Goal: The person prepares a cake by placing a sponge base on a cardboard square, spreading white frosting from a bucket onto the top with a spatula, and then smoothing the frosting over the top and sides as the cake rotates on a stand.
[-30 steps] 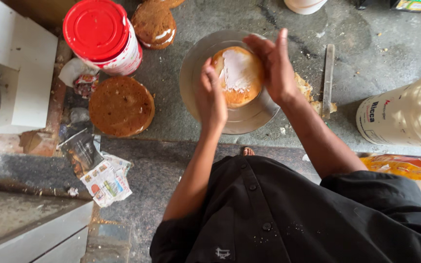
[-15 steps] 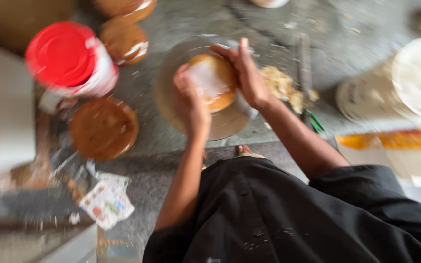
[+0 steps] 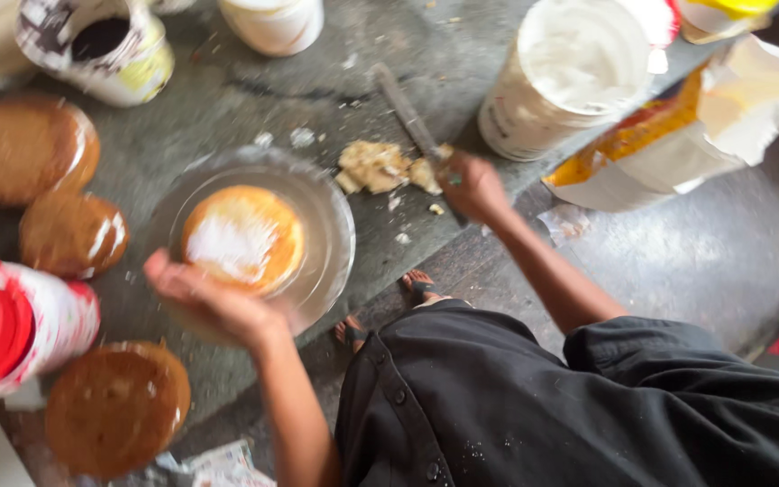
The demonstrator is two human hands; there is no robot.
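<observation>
A round cake layer (image 3: 243, 238) with white cream on top sits on a clear glass plate (image 3: 328, 216) on the grey counter. My left hand (image 3: 214, 302) rests at the plate's near left rim, fingers spread. My right hand (image 3: 472, 185) has reached to the right of the plate and closes around the handle of a long flat knife (image 3: 405, 106) lying on the counter, next to a pile of cake trimmings (image 3: 376, 165).
Three brown cake layers (image 3: 24, 149), (image 3: 74, 233), (image 3: 117, 408) lie at the left. A red-lidded tub (image 3: 6, 325) stands near them. A white bucket of cream (image 3: 570, 77), an open can (image 3: 105, 45) and an orange-and-white bag (image 3: 678, 144) stand at the back and right.
My right hand left the cake and moved right to the knife. My left hand slid down to the plate's near rim. The camera swung to the right.
</observation>
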